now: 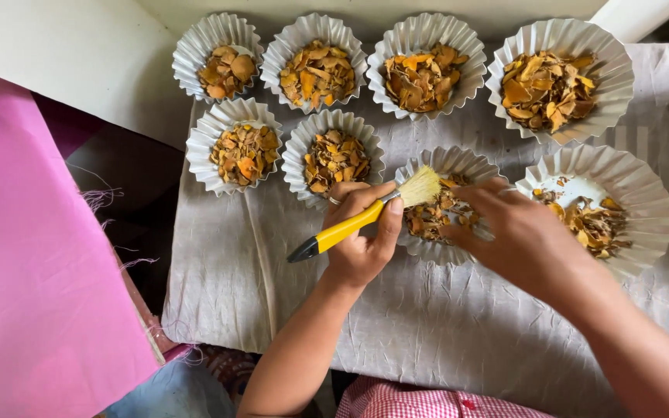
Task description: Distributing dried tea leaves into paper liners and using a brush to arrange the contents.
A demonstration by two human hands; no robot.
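Brush positioned over fluted dish

The left hand pinches a yellow-handled brush, bristles over the fluted dish of orange-brown chips. The right hand rests on that dish's rim, fingers curled together. Seven similar dishes stand around it on the cloth-covered worktop.

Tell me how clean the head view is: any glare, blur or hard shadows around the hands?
Head view: soft, even daylight, no hard shadows; left hand and yellow-handled brush are sharp; right hand is slightly soft; white fluted cups are bright without hiding the orange chips; the pink cloth looks saturated.
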